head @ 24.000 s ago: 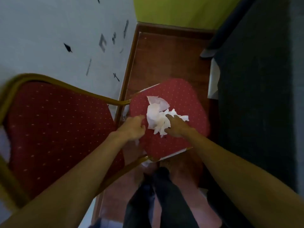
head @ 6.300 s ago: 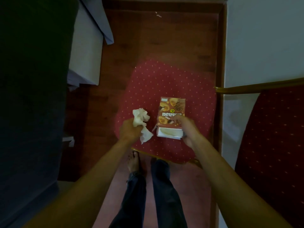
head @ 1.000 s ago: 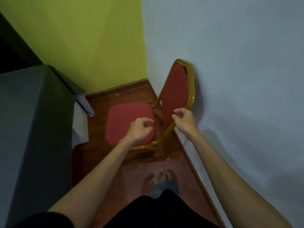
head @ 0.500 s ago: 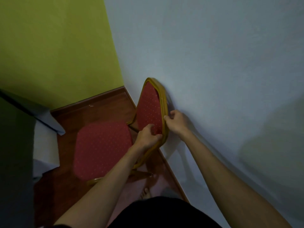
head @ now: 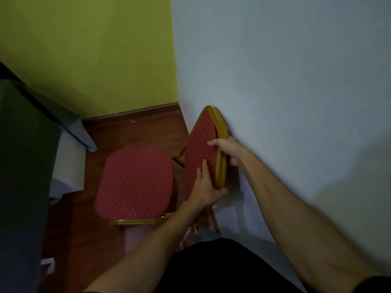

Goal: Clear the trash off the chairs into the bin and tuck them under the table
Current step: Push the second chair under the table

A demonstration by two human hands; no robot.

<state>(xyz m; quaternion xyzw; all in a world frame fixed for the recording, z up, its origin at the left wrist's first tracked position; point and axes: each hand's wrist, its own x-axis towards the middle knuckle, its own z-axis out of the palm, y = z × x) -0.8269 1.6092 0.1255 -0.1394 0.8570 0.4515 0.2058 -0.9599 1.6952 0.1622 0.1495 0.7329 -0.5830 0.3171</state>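
A red dotted chair with a gold frame stands against the white wall; its seat is bare, with no trash on it. Its backrest leans close to the wall. My left hand grips the lower near edge of the backrest, fingers on the red padding and thumb around the gold frame. My right hand holds the frame higher up, fingers over the front and the rest behind, between backrest and wall. The table under a dark cloth stands at the left. No bin is in view.
A white underskirt hangs from the table beside the seat. The wooden floor runs to the green wall. The white wall is right behind the chair. My legs and a foot are below.
Both hands have shifted on the backrest: the left now lies flatter on the padding, the right has moved further over the frame. The view has swung slightly left.
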